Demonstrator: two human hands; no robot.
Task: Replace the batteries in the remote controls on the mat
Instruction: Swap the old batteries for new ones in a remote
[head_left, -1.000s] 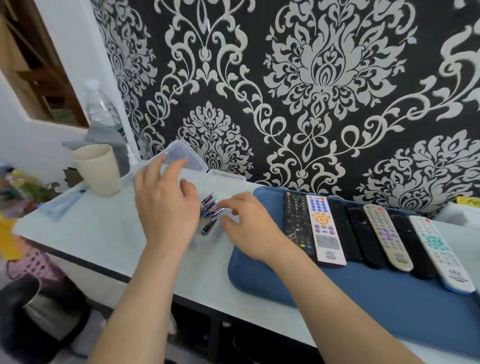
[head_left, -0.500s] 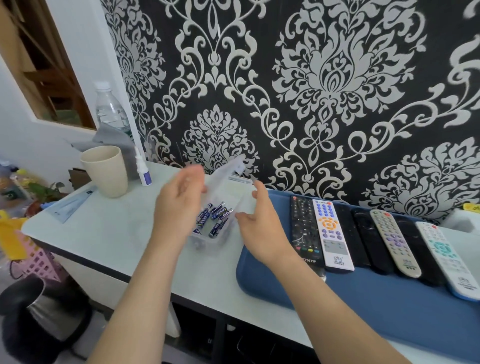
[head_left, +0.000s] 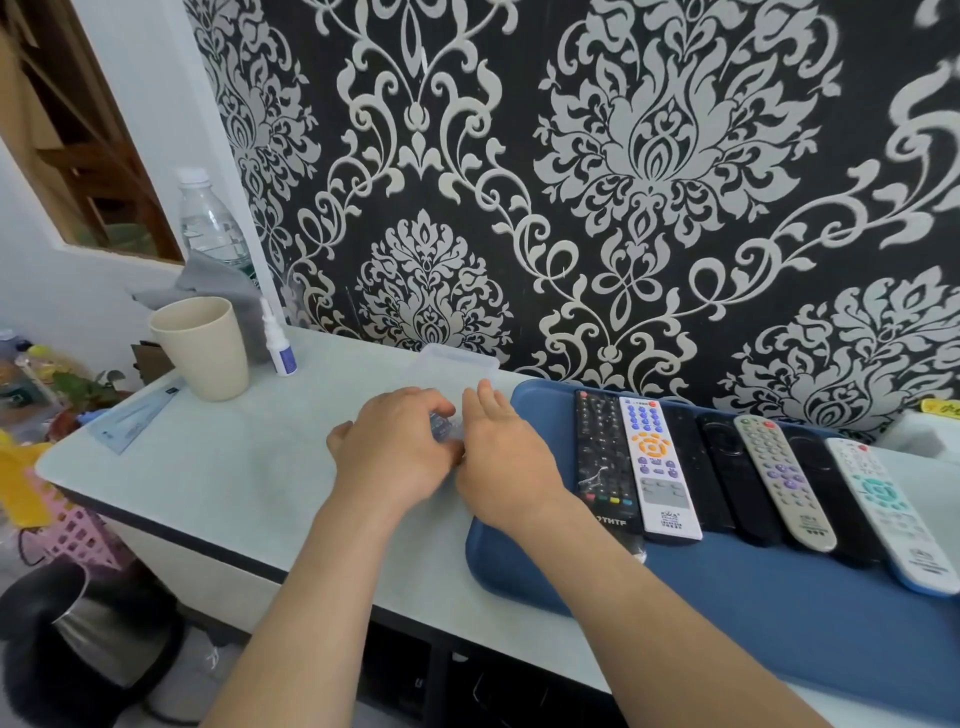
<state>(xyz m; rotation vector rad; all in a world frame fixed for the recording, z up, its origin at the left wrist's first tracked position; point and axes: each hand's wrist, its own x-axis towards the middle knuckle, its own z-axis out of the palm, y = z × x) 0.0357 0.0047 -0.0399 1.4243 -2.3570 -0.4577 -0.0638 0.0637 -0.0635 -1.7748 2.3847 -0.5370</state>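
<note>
Left hand (head_left: 395, 449) fingers curled, right hand (head_left: 506, 467) fingers straight, palms down, side by side.

Remote controls (head_left: 660, 467): we count seven on the blue mat (head_left: 779, 623)
Black remotes (head_left: 605, 457): four
Light-coloured remotes (head_left: 787, 483): three
Hands: two, left hand (head_left: 395, 452) and right hand (head_left: 506, 467)
Beige cup (head_left: 202, 348): one
Water bottle (head_left: 208, 223): one
Small spray bottle (head_left: 278, 338): one
Clear plastic box (head_left: 457, 362): one
Batteries (head_left: 442, 427): mostly hidden under the hands; we cannot count them

free: table (head_left: 218, 483) front-left | obstacles: cup (head_left: 202, 345), spray bottle (head_left: 278, 340), remotes (head_left: 660, 467) right
</note>
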